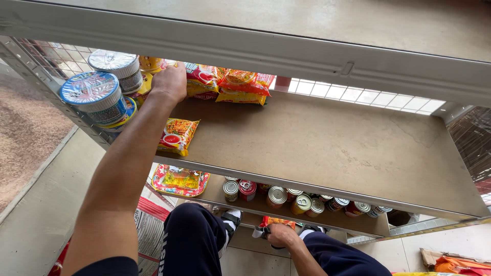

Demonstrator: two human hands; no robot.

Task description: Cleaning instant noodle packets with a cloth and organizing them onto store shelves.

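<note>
My left hand [171, 82] reaches far into the middle shelf [317, 138], its fingers resting on noodle packets [204, 81] stacked at the back left; whether it grips one is hidden. Two cup noodle tubs [94, 97] stand just left of that arm. One yellow noodle packet [176, 135] lies alone near the shelf's front edge, beside my forearm. Down low, my right hand [280, 234] is closed on an orange noodle packet [276, 222] between my knees.
The top shelf's metal rail [255, 48] runs across overhead. A lower shelf holds a row of several tin cans [286, 197] and a red-rimmed packet [180, 180]. A printed sack [148, 230] lies on the floor at left; orange packaging [452, 263] sits at bottom right.
</note>
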